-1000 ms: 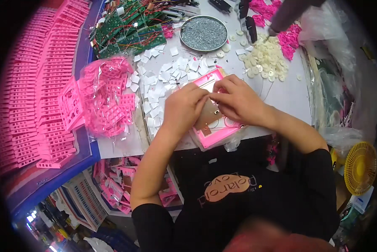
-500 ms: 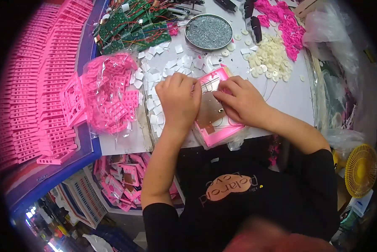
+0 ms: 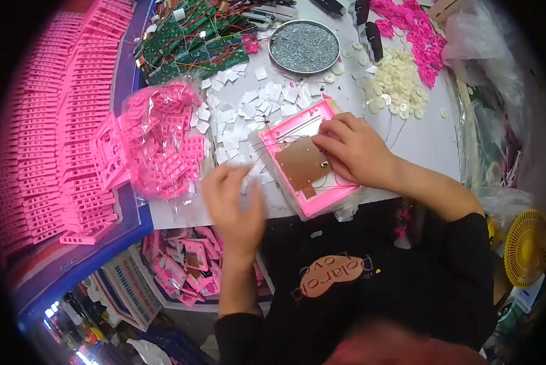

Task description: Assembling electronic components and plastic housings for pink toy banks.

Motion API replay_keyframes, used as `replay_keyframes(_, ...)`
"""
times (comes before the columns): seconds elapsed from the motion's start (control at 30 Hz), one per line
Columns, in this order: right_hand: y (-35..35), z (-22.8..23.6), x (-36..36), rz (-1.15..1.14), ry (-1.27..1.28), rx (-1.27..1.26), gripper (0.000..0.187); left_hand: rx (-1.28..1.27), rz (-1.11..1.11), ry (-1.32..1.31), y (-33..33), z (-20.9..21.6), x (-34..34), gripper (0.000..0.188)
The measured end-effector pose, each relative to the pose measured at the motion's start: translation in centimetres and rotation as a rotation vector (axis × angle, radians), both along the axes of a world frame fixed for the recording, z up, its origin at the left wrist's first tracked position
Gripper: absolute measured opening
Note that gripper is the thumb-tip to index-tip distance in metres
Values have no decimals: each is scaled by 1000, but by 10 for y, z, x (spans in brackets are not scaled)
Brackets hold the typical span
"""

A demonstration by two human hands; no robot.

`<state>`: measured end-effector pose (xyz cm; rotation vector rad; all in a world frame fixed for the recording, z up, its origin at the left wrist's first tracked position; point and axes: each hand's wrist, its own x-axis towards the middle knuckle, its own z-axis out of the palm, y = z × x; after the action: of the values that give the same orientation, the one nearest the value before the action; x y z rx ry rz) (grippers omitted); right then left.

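A pink plastic casing [image 3: 310, 208] lies open and tilted on the worktable, in front of me. Inside it sits a brown circuit board [image 3: 298, 164], with thin wires running out past the casing's left side. My right hand [image 3: 355, 149] rests over the casing's right side, fingers bent and pressed together at the board's upper right edge; whatever is between the fingertips is hidden. Left of the casing, my left hand [image 3: 233, 201] hovers apart from it near the table's front edge. It is blurred, but thumb and fingers look spread, with nothing seen in them.
Scattered white squares [image 3: 248, 109] lie behind the casing. Farther back are a round tin of small metal screws [image 3: 304, 47], green circuit boards [image 3: 194, 45] and cream discs [image 3: 397, 82]. A bag of pink parts [image 3: 163, 146] and stacked pink frames [image 3: 81, 121] stand left. A yellow fan [image 3: 527, 249] is at right.
My left hand has come off the casing's upper left and moved left and toward me, its fingers opening. My right hand stays at the board. The wires at the left side now show.
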<state>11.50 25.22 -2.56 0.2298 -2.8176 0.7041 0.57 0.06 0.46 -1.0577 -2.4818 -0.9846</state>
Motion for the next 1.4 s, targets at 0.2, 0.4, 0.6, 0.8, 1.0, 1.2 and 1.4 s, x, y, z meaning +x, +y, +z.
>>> replay_keyframes(0.2, 9, 11, -2, 48, 2, -74, 42, -195, -315, -12, 54, -17, -22, 17)
replay_keyframes(0.4, 23, 15, 11, -20, 116, -102, 38, -33, -344, -77, 39, -21, -19, 19)
replay_keyframes(0.6, 11, 7, 3, 45, 113, -57, 38, 74, -439, -6, 33, -22, -2, 29)
replay_keyframes(0.8, 14, 5, -1, 86, 89, 10, 32, 103, -488, 19, 43, -45, -8, 33)
replay_keyframes(1.0, 16, 19, -6, 92, -81, 31, 31, 122, -569, 59, 40, -50, -19, 26)
replay_keyframes(1.2, 21, 20, -9, 105, -68, -56, 21, -147, -549, -142, 12, -10, 9, 20)
replay_keyframes(1.4, 18, 23, -55, 4, -7, -138, 17, -133, 41, -146, 59, -16, -46, 12)
